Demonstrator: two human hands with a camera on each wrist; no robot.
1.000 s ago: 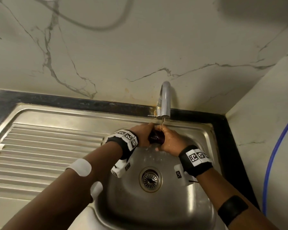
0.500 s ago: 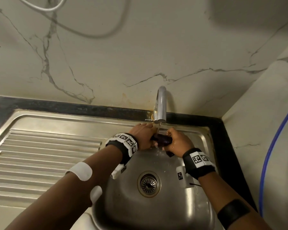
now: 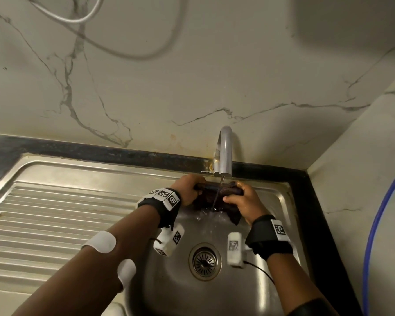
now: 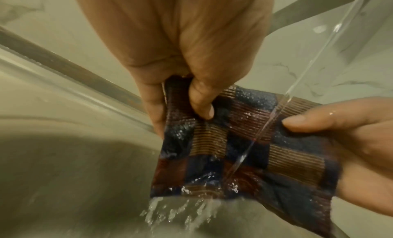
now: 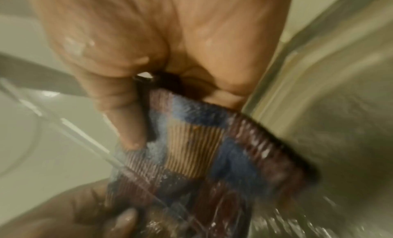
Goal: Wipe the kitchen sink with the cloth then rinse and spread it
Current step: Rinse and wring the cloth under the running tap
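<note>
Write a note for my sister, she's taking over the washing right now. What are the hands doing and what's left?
Left hand: grips the cloth's left end.
Right hand: fingers pinch the cloth's right end.
Cloth: checked, soaked, stretched between both hands under the running tap, over the sink basin; water runs off its lower edge.
Done: rinsing is under way; whether the wiping is finished cannot be told.
Left: finish rinsing, then spread the cloth out.

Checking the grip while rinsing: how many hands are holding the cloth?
2. The left hand grips the cloth at its left end, the right hand at its right end.
</note>
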